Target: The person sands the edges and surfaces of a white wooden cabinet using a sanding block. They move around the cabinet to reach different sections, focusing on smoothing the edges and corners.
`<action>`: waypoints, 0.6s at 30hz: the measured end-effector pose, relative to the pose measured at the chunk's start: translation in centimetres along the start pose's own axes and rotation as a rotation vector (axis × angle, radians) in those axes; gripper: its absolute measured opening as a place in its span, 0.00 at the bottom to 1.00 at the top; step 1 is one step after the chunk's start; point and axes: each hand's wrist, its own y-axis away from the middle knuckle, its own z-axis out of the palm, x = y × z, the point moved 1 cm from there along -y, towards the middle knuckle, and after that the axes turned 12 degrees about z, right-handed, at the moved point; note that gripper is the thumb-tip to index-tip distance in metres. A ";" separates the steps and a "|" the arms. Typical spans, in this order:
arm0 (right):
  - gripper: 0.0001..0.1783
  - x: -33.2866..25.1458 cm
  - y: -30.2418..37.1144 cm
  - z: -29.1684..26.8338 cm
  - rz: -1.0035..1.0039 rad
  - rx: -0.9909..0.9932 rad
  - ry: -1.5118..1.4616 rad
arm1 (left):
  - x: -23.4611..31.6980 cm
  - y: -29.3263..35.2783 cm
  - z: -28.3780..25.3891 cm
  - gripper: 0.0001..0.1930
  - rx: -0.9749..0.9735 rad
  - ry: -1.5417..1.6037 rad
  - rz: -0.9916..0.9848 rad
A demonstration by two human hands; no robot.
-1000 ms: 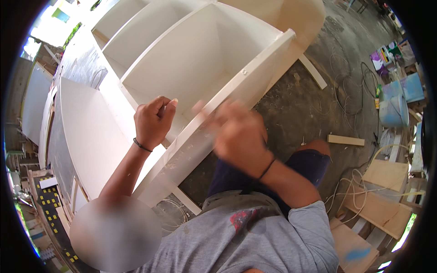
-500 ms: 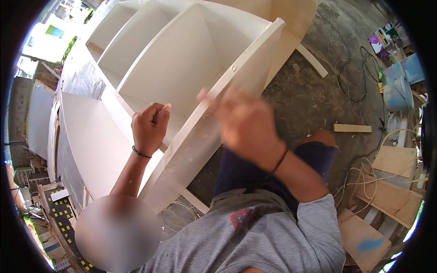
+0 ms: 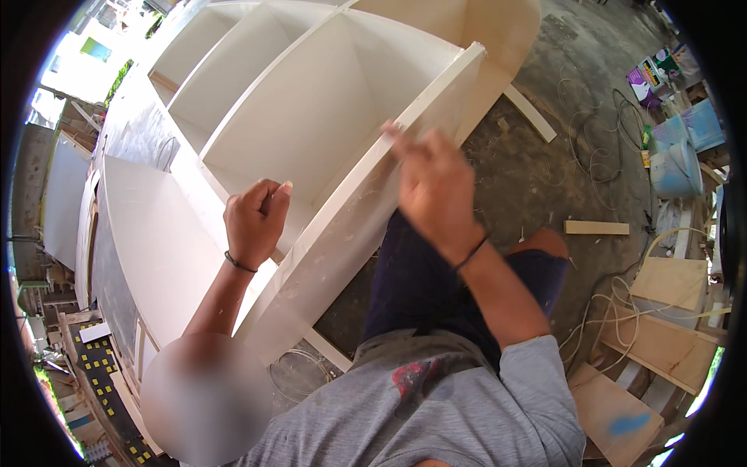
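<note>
At far left, a pale board (image 3: 66, 206) on edge and, lower down, a black strip (image 3: 95, 366) dotted with yellow squares. Next, a broad white panel (image 3: 156, 241), brightly lit. Curls the left hand (image 3: 253, 222) into a loose fist, thumb up against the folded fingers, near the panel (cannot tell of anything inside the fist, nor of any contact). Wears a thin dark band (image 3: 238, 263) on that wrist. Across the upper middle, a big white cabinet (image 3: 280, 117) with open compartments, and a long pale rail (image 3: 350, 187) slanting along its near right side. Holds the right hand (image 3: 437, 187) beside the rail, index finger reaching to its top edge; blurred, so cannot tell of touching or pinching. Below, a grey shirt (image 3: 373, 397) with a red patch, then dark shorts (image 3: 412, 272). Farther right, on the dark floor, a short wood strip (image 3: 596, 227). At far right, plywood boards (image 3: 661, 342) under loose tubing, with a blue bucket (image 3: 673, 170) higher up.
</note>
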 end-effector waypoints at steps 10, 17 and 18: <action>0.33 -0.5 0.5 0.6 0.024 0.017 -0.152 | 0.2 -0.1 -0.1 0.13 0.007 0.010 -0.011; 0.32 0.3 -0.5 -0.3 0.086 0.055 -0.102 | -0.1 -0.1 0.0 0.14 0.016 0.010 0.017; 0.32 0.4 -0.2 -0.1 0.057 0.041 -0.089 | -0.1 -0.1 0.0 0.14 0.019 0.022 0.025</action>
